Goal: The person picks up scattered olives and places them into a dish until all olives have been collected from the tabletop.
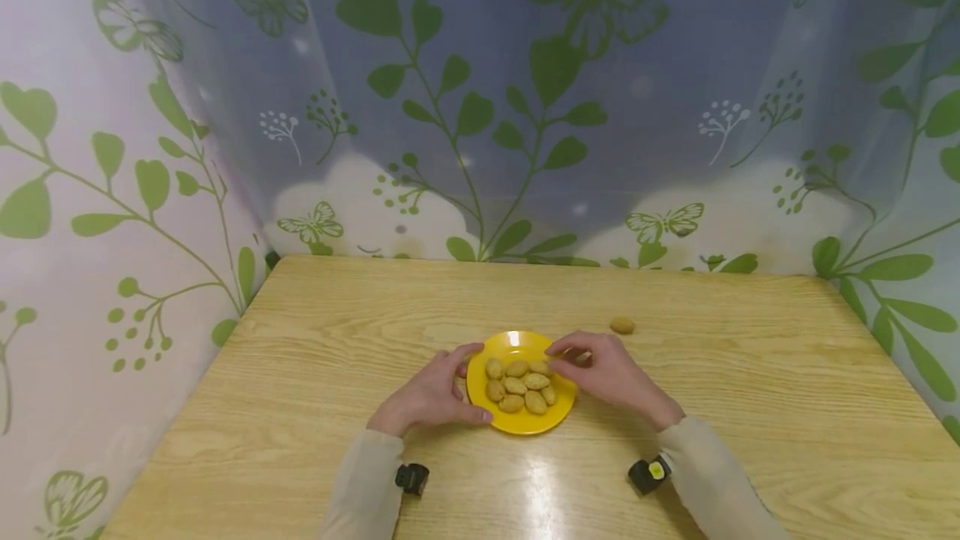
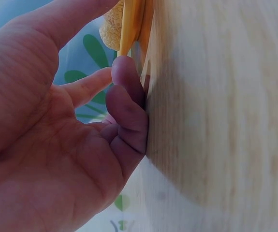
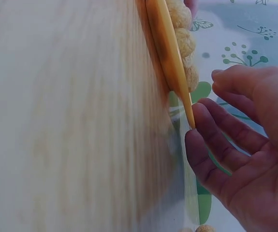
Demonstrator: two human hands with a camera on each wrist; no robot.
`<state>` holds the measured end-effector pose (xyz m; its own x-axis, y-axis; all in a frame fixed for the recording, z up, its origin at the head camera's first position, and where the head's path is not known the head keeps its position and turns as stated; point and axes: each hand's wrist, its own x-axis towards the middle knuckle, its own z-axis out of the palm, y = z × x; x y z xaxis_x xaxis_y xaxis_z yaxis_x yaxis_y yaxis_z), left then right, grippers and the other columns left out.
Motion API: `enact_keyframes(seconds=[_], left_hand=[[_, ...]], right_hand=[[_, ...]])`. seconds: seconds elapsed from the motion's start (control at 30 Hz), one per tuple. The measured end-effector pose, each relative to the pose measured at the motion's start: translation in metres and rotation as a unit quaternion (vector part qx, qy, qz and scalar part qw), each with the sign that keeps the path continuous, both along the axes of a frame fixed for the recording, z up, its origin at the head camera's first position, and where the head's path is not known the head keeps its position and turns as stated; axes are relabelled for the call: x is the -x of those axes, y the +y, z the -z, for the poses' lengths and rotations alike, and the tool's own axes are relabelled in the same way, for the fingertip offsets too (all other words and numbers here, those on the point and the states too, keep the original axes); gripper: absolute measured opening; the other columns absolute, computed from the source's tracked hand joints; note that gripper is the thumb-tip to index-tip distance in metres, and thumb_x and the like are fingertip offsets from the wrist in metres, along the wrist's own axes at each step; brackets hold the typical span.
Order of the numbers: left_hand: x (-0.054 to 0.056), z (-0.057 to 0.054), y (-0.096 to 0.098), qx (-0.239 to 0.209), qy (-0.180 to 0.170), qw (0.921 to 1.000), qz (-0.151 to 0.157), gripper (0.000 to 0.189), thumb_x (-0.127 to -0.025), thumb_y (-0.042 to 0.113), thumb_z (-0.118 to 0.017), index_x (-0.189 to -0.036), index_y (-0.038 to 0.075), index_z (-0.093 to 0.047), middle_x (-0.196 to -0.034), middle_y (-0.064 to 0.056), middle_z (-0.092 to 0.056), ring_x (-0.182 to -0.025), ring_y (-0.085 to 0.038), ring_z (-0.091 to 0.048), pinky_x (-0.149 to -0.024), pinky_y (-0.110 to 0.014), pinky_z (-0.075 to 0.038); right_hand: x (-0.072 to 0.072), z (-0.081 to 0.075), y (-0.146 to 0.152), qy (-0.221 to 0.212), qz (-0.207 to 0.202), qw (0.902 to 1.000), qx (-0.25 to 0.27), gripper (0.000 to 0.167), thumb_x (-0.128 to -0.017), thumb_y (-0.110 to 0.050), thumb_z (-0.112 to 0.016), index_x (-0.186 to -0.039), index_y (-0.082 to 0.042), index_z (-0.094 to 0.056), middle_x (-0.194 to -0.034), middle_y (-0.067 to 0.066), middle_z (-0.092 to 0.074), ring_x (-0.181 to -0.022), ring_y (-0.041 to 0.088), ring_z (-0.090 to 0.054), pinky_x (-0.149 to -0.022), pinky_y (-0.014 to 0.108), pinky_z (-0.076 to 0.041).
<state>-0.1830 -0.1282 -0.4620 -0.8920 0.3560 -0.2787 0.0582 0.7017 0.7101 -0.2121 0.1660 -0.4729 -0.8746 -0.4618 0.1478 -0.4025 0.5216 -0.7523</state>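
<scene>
A yellow plate (image 1: pixel 515 340) sits on the table, holding several tan, oval, rough-shelled nuts (image 1: pixel 514 385) that look like walnuts. My left hand (image 1: pixel 431 390) grips the plate's left rim, thumb at the near side and index finger at the far side; the left wrist view shows its lower fingers (image 2: pixel 131 113) curled against the tabletop. On the right, my right hand (image 1: pixel 606 369) has its thumb and index tips over the rim, close to a nut (image 1: pixel 542 367). Its other fingers (image 3: pixel 206 125) touch the rim from outside, and I see nothing held between them.
One loose nut (image 1: pixel 622 325) lies on the wooden table (image 1: pixel 315 340), behind my right hand. A curtain (image 1: pixel 480 107) printed with green leaves and butterflies hangs along the table's back edge, and similar cloth hangs at both sides. Each wrist wears a small black camera (image 1: pixel 412 479).
</scene>
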Motion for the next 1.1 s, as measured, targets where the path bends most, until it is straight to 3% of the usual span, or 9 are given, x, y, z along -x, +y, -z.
enact_keyframes(seconds=[0.67,1.1], left_hand=[[-0.001,-0.001,0.000,-0.007,0.007,0.9999,0.006,0.100,-0.076,0.032,-0.091,-0.158,0.020,-0.036,-0.127,-0.012,-0.053,-0.085,-0.015,-0.056,-0.074,-0.029,-0.047],[-0.001,-0.001,0.000,-0.005,0.010,0.9999,0.004,0.100,-0.075,0.032,-0.092,-0.158,0.020,-0.037,-0.126,-0.012,-0.052,-0.086,-0.016,-0.055,-0.075,-0.030,-0.047]], right_hand=[[-0.004,-0.003,0.004,0.002,0.030,0.9995,0.012,0.015,-0.096,-0.020,-0.073,-0.109,-0.013,-0.077,-0.109,0.004,-0.077,-0.093,0.018,-0.071,-0.076,0.025,-0.058],[-0.001,-0.006,0.017,0.026,0.057,0.9980,0.000,0.016,-0.096,-0.021,-0.073,-0.109,-0.013,-0.078,-0.109,0.004,-0.077,-0.091,0.014,-0.070,-0.074,0.024,-0.058]])
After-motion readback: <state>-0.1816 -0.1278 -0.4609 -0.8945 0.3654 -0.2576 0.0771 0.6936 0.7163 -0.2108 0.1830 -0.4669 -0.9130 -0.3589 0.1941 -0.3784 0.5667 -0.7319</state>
